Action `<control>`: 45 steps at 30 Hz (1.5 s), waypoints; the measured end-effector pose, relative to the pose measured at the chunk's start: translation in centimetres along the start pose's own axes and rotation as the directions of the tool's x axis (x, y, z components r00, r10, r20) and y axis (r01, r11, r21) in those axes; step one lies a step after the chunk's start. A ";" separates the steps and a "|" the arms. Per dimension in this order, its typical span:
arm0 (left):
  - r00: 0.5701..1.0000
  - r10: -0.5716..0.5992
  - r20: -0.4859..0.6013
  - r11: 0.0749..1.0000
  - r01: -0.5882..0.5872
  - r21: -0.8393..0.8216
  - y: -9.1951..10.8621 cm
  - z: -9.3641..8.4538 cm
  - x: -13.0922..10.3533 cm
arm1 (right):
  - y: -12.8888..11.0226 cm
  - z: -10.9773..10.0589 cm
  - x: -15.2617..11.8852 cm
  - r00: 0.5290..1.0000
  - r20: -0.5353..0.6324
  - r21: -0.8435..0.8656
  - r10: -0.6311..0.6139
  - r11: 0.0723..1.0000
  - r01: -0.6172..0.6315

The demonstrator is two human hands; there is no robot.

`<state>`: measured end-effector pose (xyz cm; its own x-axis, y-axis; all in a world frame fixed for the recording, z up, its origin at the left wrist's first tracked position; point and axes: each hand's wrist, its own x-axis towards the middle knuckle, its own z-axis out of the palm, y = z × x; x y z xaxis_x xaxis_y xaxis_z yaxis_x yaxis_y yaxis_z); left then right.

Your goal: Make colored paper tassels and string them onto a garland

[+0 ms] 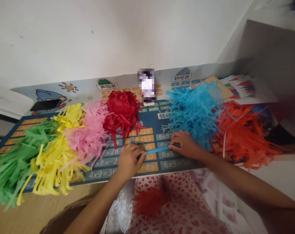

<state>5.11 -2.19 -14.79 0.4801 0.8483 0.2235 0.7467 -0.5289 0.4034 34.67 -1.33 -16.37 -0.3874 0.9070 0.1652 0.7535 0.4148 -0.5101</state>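
Observation:
A narrow blue strip point(158, 149) is stretched between my two hands, just above the printed table mat point(100, 175). My left hand point(131, 159) pinches its left end, and the fingers of my right hand point(186, 144) close on the other. Dark bits show at both fingertips; I cannot make out what they are. Right behind my right hand lies a bundle of blue fringed paper point(193, 110). The red fringed bundle point(123, 112) is behind my left hand, with the pink one point(88, 136) to its left.
Yellow point(57, 162) and green point(18, 159) fringed bundles cover the left end. An orange bundle point(245, 136) and printed cards point(247, 87) lie at the right. A lit phone point(147, 84) leans near the wall; a dark phone point(46, 104) sits far left. Orange fringe point(151, 200) rests on my lap.

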 end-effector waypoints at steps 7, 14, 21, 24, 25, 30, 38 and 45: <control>0.999 -0.038 0.038 0.998 0.036 0.043 0.2 0.0 0.6 | -0.2 0.0 0.5 0.997 0.024 -0.011 0.079 0.997 -0.079; 0.994 -0.074 0.081 0.991 0.065 0.115 0.5 -0.1 1.1 | -0.5 0.2 0.7 0.994 -0.004 -0.052 0.113 0.992 -0.113; 0.914 0.350 0.205 0.847 -0.402 0.348 2.5 -0.4 1.3 | -1.9 -0.9 -0.1 0.921 -0.015 -0.296 -0.390 0.881 0.369; 0.890 0.380 0.251 0.809 -0.451 0.376 3.5 0.0 1.4 | -2.4 -1.0 0.1 0.867 0.060 -0.375 -0.495 0.794 0.479; 0.893 0.377 0.247 0.809 -0.447 0.382 3.7 0.2 1.5 | -2.4 -1.0 0.3 0.863 0.076 -0.385 -0.499 0.784 0.487; 0.921 0.358 0.155 0.834 -0.390 0.390 3.7 0.7 1.8 | -2.2 -0.5 1.5 0.925 0.017 -0.334 -0.381 0.869 0.364; 0.952 0.303 0.027 0.899 -0.295 0.324 2.8 0.8 1.9 | -5.2 0.6 1.7 0.908 0.030 -0.444 -0.417 0.809 0.386; 0.943 0.329 -0.044 0.894 -0.296 0.337 1.9 1.1 0.6 | -3.9 1.0 0.8 0.884 0.023 -0.448 -0.466 0.786 0.426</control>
<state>7.37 -2.72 -14.84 0.6782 0.6273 0.3829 0.6804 -0.7328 -0.0046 30.89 -2.30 -15.13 -0.7063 0.6068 0.3645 0.6649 0.7455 0.0473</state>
